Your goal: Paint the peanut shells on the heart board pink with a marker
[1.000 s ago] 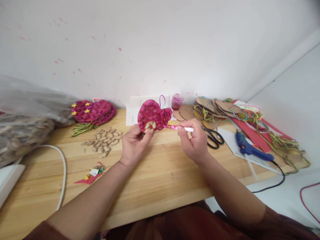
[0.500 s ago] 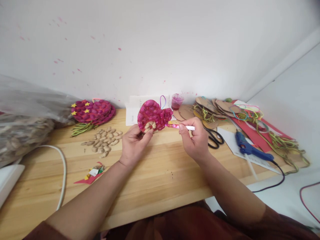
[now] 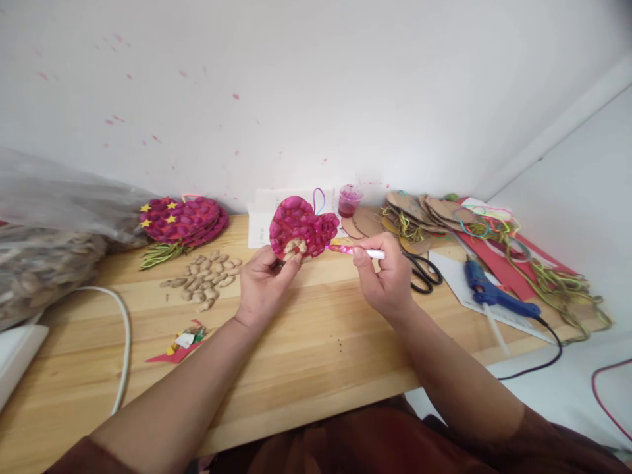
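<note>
My left hand (image 3: pixel 266 280) grips the lower left edge of a heart-shaped craft piece (image 3: pixel 301 225) covered in peanuts. Most of its shells are painted magenta; a few by my left thumb are bare tan. A purple cord loop (image 3: pixel 319 199) sticks up from its top. My right hand (image 3: pixel 385 273) is closed round the white handle of a paintbrush (image 3: pixel 369 253). The brush's pink-stained tip is at the piece's lower right edge; whether it touches is hard to tell. Behind stands a clear plastic cup (image 3: pixel 349 200) with magenta paint.
Loose peanuts (image 3: pixel 205 276) and finished magenta pieces (image 3: pixel 187 220) lie on the left, beside a bag of peanuts (image 3: pixel 44 270). Black scissors (image 3: pixel 423 273), a blue glue gun (image 3: pixel 498 296) with its cord, cardboard shapes (image 3: pixel 419 210) and green yarn (image 3: pixel 563 283) are on the right.
The peanut-covered piece has shifted slightly left with my left hand. My right hand and the brush have barely moved.
</note>
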Action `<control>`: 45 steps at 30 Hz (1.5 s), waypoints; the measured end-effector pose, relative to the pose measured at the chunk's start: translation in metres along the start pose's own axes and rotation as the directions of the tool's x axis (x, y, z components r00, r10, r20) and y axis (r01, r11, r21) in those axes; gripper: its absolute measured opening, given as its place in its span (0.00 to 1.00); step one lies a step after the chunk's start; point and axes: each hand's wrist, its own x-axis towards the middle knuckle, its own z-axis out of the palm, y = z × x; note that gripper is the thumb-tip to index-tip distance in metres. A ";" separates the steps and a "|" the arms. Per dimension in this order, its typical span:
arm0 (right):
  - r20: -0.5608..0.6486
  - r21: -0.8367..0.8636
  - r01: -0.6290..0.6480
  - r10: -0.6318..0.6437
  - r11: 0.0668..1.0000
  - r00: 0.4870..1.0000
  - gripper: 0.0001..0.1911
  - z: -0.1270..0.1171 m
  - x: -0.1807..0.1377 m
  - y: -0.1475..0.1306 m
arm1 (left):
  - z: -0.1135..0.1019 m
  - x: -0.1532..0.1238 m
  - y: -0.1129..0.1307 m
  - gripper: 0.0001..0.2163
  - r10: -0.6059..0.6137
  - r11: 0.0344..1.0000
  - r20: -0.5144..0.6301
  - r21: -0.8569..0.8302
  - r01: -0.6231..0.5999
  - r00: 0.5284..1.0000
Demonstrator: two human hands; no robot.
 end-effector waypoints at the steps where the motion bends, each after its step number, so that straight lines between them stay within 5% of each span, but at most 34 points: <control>1: 0.008 0.014 0.004 -0.004 1.000 1.000 0.01 0.000 0.000 0.000 | 0.000 0.000 0.001 0.10 -0.011 1.000 -0.002 -0.015 0.011 1.000; 15: 0.021 0.052 -0.009 0.008 0.999 1.000 0.02 0.001 -0.002 0.003 | 0.006 0.001 0.013 0.14 -0.178 0.960 -0.041 -0.227 0.164 0.983; 37: 0.058 0.030 0.033 -0.035 0.999 0.998 0.00 0.004 -0.005 -0.002 | 0.006 0.001 0.011 0.12 -0.173 0.960 -0.032 -0.230 0.161 0.984; 45: 0.037 0.036 0.034 -0.035 0.999 0.999 0.01 0.007 -0.006 -0.003 | 0.005 -0.001 0.008 0.09 -0.060 0.988 -0.016 -0.145 0.057 0.998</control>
